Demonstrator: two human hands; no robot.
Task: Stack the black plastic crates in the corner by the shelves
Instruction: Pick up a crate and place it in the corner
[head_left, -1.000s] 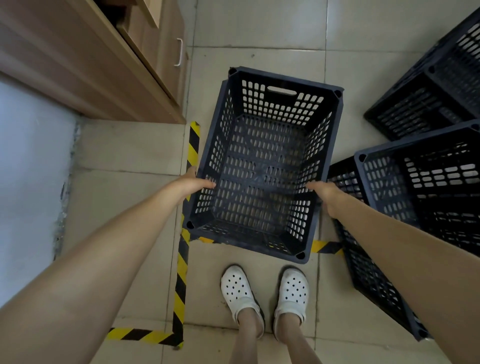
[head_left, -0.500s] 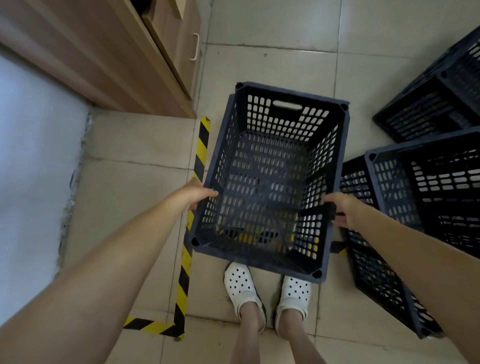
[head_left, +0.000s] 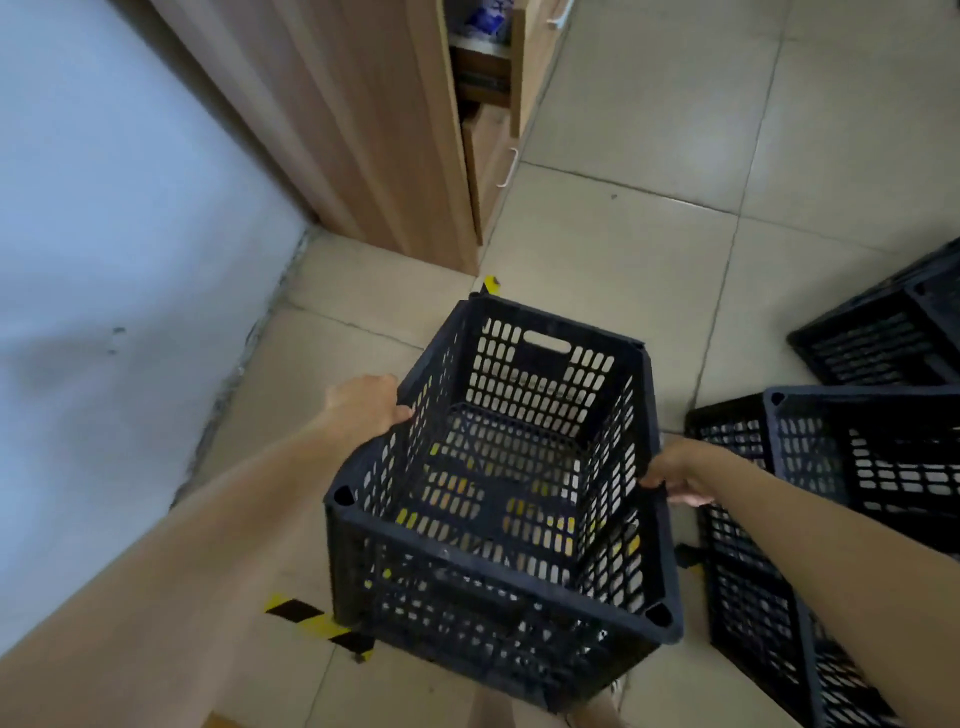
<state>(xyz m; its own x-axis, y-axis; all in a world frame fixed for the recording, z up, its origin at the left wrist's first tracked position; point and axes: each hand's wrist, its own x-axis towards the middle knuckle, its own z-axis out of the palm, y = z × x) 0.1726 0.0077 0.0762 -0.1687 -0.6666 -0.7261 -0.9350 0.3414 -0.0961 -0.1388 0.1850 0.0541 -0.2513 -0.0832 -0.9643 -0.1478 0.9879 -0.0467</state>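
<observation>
Both hands, left (head_left: 363, 405) and right (head_left: 680, 475), curl their fingers over opposite rims of the crate (head_left: 498, 483), keeping it level above the floor (head_left: 623, 249), near the corner by the cabinet (head_left: 374, 130).

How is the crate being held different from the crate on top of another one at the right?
The held crate is gripped on both long rims by the left hand and right hand; the stacked crate is untouched. The held one tilts; the stacked one sits level. Both are black, slotted and empty.
</observation>
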